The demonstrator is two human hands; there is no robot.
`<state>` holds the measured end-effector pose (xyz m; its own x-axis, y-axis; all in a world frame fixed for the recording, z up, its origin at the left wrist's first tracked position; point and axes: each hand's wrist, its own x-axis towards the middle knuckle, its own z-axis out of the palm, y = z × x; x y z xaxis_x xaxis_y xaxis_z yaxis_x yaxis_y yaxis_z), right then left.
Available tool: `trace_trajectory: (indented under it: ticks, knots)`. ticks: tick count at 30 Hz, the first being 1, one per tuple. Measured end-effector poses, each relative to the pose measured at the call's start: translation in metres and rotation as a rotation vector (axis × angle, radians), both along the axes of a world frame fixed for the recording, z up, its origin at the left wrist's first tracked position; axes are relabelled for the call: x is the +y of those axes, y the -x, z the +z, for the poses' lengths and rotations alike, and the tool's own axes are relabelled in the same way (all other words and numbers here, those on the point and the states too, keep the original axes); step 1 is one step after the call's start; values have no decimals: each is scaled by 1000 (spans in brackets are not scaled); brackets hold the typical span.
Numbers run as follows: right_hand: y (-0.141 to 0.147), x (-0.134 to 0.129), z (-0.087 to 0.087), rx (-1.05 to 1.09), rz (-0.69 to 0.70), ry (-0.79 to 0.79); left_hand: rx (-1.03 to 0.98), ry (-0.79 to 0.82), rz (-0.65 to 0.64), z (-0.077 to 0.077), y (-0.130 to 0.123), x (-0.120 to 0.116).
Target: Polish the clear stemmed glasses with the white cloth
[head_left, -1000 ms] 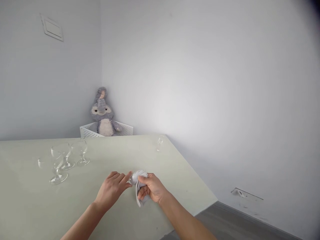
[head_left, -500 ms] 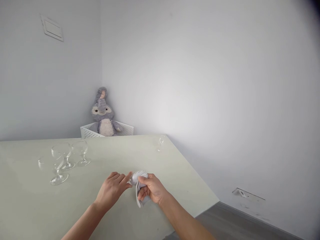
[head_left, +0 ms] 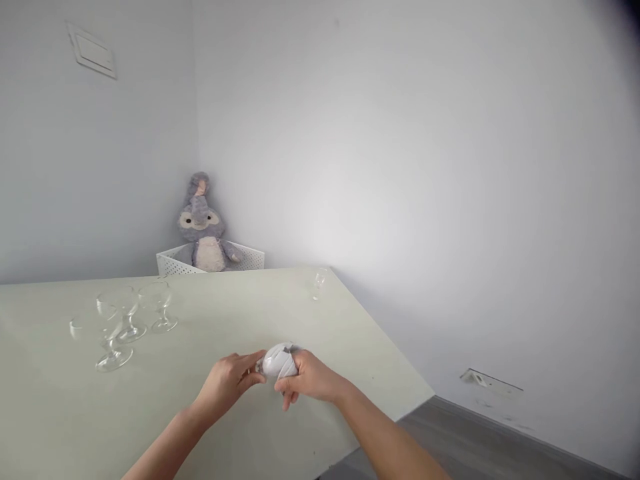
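Over the table my left hand point(head_left: 227, 383) is closed, thumb and fingers pinching the clear end of a small glass point(head_left: 259, 365), probably its foot or stem. A white cloth point(head_left: 280, 361) covers the rounded rest of the glass. My right hand point(head_left: 314, 377) grips this cloth from the right, its thumb in front and fingers curled below. Most of the glass is hidden under the cloth and fingers.
Three clear stemmed glasses point(head_left: 115, 357) stand upright on the left of the pale green table point(head_left: 210, 453). A small stemmed glass point(head_left: 319, 283) stands near the far right corner. Behind the table, a grey plush toy point(head_left: 200, 227) sits in a white perforated basket point(head_left: 255, 259).
My right hand has turned, and the cloth that hung down below it is now wrapped round the glass. The left hand keeps its pinch. The view has shifted slightly.
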<state>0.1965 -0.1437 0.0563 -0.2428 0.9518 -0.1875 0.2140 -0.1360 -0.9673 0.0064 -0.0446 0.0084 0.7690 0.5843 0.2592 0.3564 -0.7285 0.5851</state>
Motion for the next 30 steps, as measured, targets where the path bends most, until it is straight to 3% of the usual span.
trace_trajectory:
  ticks: [3, 6, 8, 11, 13, 15, 17, 19, 22, 26, 28, 30]
  knots:
    - [-9, -12, 10, -149, 111, -53, 36, 429, -219, 7, -4, -6]
    - [-12, -18, 6, -74, 127, -73, 57, 570, -345, 8, -7, -11]
    - [-12, -18, -3, 18, 50, -55, 70, 423, -262, 7, -9, -13]
    - [-9, -11, -18, 95, -161, 1, 29, -85, -63, 3, -15, -16]
    - [-5, -5, -24, 194, -283, 60, -8, -397, 0, 2, -18, -16]
    - [0, 1, -26, 312, -347, 120, -25, -569, 29, 3, -18, -15]
    - [5, 3, -23, 362, -333, 137, -37, -601, 57, 6, -15, -12]
    - [5, 3, -17, 308, -228, 92, -35, -487, 65, 10, -10, -10]
    - [-3, -1, -1, 71, 11, -49, 7, -74, 27, 17, -3, -9]
    - [-19, -4, 26, -276, 245, -314, -33, 540, -268, 23, -2, -15]
    - [-25, -2, 39, -347, 334, -375, -86, 738, -404, 23, -3, -18]
    - [-32, 2, 49, -366, 385, -379, -131, 871, -457, 23, -5, -21]
